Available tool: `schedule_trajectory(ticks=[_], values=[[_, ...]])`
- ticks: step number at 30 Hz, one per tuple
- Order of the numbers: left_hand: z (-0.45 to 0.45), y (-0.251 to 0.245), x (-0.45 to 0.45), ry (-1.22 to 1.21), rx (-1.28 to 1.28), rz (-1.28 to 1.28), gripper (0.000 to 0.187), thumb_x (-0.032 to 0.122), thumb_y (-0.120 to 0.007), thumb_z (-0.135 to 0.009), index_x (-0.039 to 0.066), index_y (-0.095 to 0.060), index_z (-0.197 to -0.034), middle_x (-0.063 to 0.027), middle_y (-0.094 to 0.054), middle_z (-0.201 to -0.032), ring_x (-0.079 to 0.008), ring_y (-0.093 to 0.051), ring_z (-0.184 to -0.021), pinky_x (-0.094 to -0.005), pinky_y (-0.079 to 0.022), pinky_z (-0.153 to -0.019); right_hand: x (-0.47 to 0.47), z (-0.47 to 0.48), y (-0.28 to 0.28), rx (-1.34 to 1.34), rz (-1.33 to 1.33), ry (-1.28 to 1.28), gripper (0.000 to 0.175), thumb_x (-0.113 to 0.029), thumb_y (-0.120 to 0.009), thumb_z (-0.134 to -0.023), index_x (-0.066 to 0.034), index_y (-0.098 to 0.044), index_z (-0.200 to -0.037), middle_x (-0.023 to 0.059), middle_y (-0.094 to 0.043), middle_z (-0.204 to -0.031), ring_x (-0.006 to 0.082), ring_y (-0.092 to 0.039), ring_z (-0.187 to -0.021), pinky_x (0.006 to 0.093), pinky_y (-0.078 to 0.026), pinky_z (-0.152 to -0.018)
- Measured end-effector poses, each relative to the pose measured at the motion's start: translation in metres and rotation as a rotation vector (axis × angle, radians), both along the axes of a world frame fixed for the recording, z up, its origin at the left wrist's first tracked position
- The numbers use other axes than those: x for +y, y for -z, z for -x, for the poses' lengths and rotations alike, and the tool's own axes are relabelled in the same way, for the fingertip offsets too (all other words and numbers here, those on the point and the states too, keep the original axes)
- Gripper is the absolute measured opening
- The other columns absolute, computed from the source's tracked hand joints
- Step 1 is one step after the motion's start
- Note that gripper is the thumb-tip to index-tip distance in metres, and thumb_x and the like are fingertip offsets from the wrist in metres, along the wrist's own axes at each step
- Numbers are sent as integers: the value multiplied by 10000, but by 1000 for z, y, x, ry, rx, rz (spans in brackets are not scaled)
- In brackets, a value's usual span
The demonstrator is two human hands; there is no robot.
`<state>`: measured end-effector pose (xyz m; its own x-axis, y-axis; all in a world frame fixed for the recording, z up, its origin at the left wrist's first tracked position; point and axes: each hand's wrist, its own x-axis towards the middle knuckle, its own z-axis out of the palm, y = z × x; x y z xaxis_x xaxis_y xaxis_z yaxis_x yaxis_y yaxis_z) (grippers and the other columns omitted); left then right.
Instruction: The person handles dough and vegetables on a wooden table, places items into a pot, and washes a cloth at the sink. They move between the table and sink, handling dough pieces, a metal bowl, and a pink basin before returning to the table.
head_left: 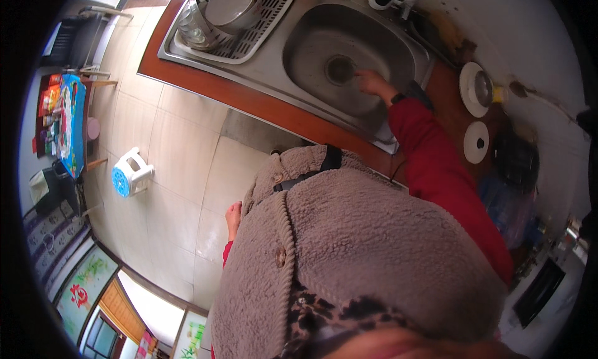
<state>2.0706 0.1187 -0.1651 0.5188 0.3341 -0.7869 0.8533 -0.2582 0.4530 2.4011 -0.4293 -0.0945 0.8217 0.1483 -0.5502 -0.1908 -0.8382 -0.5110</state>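
My right hand reaches down into a stainless steel sink basin, its fingertips at the edge of the round drain. One finger points toward the drain while the others look curled. Whether the fingertips touch the drain or pinch something small is unclear. Some water droplets or specks dot the basin floor. Beside my coat on the left hangs my left hand, away from the counter and partly hidden by the coat; its fingers are not clear enough to read. Above the basin's far side is a faucet.
A white slotted dish rack holds bowls and glasses left of the basin. Right of it lie a white plate and a white lid with a black knob. A white stool with a blue seat stands on the tiled floor.
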Motion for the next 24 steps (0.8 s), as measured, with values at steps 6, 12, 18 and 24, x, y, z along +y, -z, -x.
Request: schedule_trajectory(ticks=[6, 12, 18, 24], values=[[89, 18, -2, -155, 63, -63, 362, 328, -527, -844, 9, -622, -987, -61, -640, -855, -121, -565, -775, -255, -441, -697, 17, -23, 76, -26, 262, -164, 360, -127, -488, -761, -19, -555, -1098, 198, -541, -1111, 328, -523, -1019, 364, -433, -832], [122, 13, -16, -323, 97, 23, 366, 323, -518, -858, 7, -601, -1023, -53, -633, -897, -116, -564, -803, -254, -441, -716, 15, -32, 106, -66, 190, -159, 341, -143, -523, -745, -23, -577, -1060, 205, -544, -1097, 344, -533, -996, 388, -436, -844], [130, 22, -24, -305, 12, 62, 342, 309, -509, -871, 12, -606, -1011, -47, -632, -882, -113, -562, -792, -254, -444, -708, 12, -43, 111, 1, 207, -155, 330, -150, -571, -712, -22, -599, -1015, 207, -556, -1072, 342, -541, -988, 396, -439, -839], [128, 26, -25, -247, 23, 10, 332, 300, -510, -870, 8, -614, -989, -42, -633, -870, -102, -559, -775, -242, -440, -698, 17, -43, 94, -28, 206, -148, 372, -170, -576, -724, -19, -566, -1063, 208, -562, -1057, 336, -547, -974, 388, -438, -838]])
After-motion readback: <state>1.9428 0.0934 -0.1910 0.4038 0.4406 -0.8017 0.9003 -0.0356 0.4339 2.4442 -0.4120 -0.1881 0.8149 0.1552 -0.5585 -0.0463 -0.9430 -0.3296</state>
